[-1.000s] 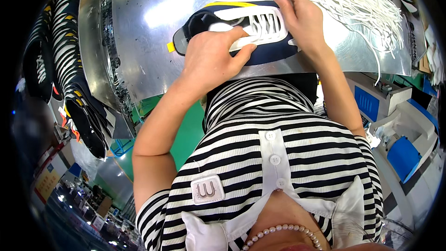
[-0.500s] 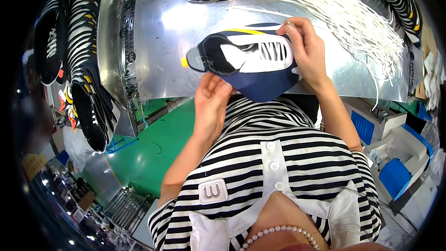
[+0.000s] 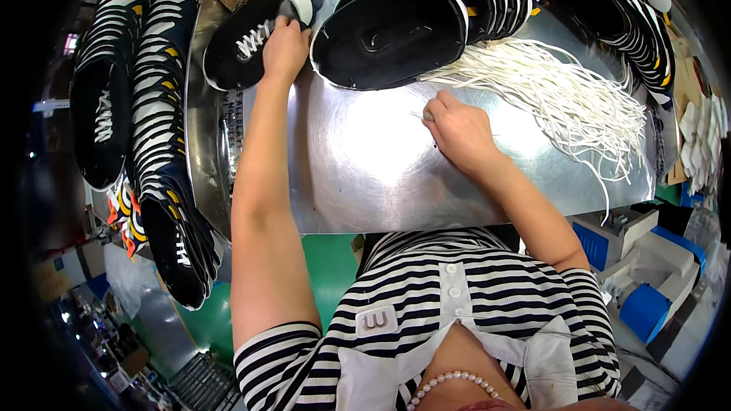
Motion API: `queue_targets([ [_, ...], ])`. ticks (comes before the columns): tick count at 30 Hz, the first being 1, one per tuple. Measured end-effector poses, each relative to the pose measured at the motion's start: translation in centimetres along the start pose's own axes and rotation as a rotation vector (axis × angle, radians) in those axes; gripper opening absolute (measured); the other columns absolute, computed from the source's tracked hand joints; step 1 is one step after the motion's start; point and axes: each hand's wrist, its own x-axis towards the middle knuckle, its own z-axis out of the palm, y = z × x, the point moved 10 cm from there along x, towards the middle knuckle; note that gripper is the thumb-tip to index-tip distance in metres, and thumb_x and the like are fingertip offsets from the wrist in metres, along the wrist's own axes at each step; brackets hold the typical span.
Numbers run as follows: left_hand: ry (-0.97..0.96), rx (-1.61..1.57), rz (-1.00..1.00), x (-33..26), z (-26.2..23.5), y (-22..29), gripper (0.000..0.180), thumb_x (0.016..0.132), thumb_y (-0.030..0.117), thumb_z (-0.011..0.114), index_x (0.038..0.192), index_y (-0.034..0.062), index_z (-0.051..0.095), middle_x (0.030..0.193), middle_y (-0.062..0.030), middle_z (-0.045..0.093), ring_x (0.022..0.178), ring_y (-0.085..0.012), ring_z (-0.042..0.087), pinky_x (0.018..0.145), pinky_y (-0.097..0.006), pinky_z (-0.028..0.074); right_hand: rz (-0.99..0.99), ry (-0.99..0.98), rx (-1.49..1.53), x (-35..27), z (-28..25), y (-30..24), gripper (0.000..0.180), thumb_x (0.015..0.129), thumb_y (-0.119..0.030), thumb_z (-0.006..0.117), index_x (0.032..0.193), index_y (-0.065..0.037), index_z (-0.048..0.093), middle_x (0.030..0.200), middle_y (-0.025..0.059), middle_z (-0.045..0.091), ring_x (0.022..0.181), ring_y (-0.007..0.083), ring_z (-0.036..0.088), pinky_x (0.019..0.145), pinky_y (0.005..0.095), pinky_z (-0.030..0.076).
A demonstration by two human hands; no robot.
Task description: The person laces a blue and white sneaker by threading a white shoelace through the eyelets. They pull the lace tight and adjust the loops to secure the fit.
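Note:
My left hand (image 3: 285, 53) reaches to the far left of the metal table, its fingers closed on the heel edge of a shoe upper (image 3: 232, 49). That upper lies with its black inner side up, and white lacing zigzags across its middle. Over the table's middle, my right hand (image 3: 461, 131) is closed, thumb against curled fingers. A faint pale tip shows at its fingertips against the glare, too indistinct to name. Just beyond it lies a bundle of white shoelaces (image 3: 560, 95). A stack of black-lined shoe uppers (image 3: 388, 34) stands between and beyond my hands.
Long rows of nested shoe uppers (image 3: 156, 106) run along the left side. Another stack of uppers (image 3: 609, 15) stands at the far right. The shiny metal table (image 3: 365, 190) ends close to my body. A grey and blue machine (image 3: 647, 266) is at the right.
The shoe upper has gone from in front of me to the far left and been turned black side up. My right hand has let go of it and moved slightly left and nearer.

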Motion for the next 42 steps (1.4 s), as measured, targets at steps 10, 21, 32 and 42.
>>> queue_targets([
  [10, 0.135, -0.444, -0.249, -6.6, -0.7, 1.3, 0.042, 0.084, 0.034, 0.075, 0.106, -0.0004, 0.067, 0.101, -0.0149, 0.063, 0.084, -0.0244, 0.062, 0.077, -0.033, 0.049, -0.051, 0.123, 0.281, -3.3, -1.7, -0.9, 0.017, 0.087, -0.012, 0.065, 0.101, -0.006, 0.056, 0.093, 0.0092, 0.060, 0.075, 0.0303, 0.064, 0.063, 0.0381, 0.051],
  [21, 0.373, -0.213, 0.340, -20.5, -18.6, 19.5, 0.039, 0.081, 0.007, 0.068, 0.119, 0.0050, 0.061, 0.107, -0.0122, 0.060, 0.096, -0.0288, 0.058, 0.090, -0.042, 0.042, -0.263, -0.445, 1.167, -7.9, -5.0, -9.3, 0.012, 0.092, -0.012, 0.062, 0.101, -0.004, 0.061, 0.093, 0.0086, 0.067, 0.078, 0.0225, 0.067, 0.065, 0.0355, 0.052],
  [32, 0.113, -0.126, 0.164, -18.6, -13.7, 10.4, 0.012, 0.088, 0.013, 0.067, 0.093, 0.0018, 0.065, 0.084, -0.0139, 0.062, 0.082, -0.0336, 0.060, 0.072, -0.043, 0.045, 0.352, 0.025, 1.783, -7.8, -4.4, -0.2, 0.024, 0.091, -0.007, 0.063, 0.114, -0.002, 0.057, 0.086, 0.0098, 0.069, 0.048, -0.0002, 0.035, 0.043, 0.0152, 0.025],
  [42, -0.976, -1.464, -0.817, -22.0, 0.7, 10.2, 0.082, 0.094, 0.065, 0.048, 0.133, -0.0072, 0.051, 0.132, -0.0216, 0.056, 0.123, -0.0224, 0.053, 0.101, -0.031, 0.044, 0.456, -0.007, 1.596, -2.9, 4.5, -3.1, 0.031, 0.091, -0.012, 0.067, 0.115, 0.000, 0.053, 0.088, 0.0083, 0.072, 0.061, 0.0039, 0.053, 0.054, 0.0172, 0.042],
])
